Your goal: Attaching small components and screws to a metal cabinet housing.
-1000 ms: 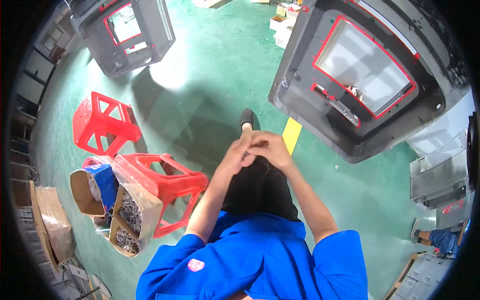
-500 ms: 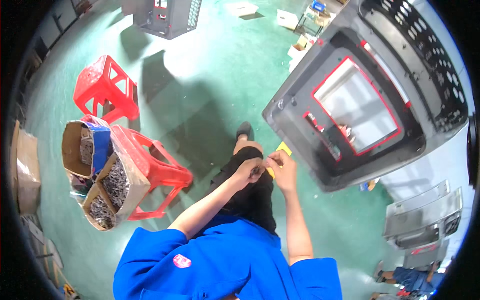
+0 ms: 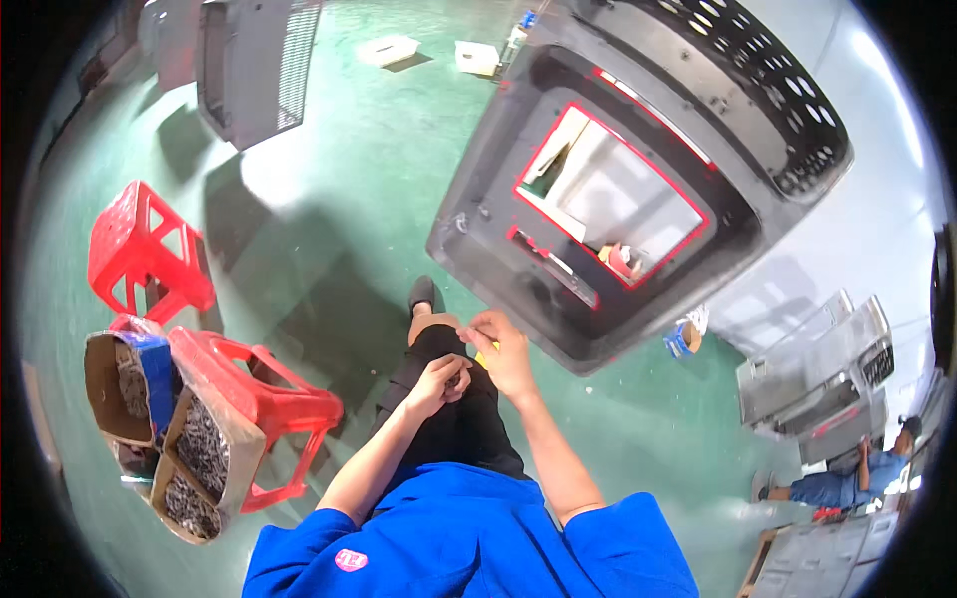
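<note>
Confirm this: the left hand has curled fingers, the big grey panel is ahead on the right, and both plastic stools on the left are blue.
Only the colour is wrong: in the head view, both plastic stools on the left are red, not blue. The left hand has curled fingers, and the big grey panel is ahead on the right.

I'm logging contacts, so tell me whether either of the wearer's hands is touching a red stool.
No, the left hand and right hand are both right of the red stools, with green floor visible between.

white glare and broad shadows on the floor (image 3: pixel 369 169); fisheye-bent edges.
</note>
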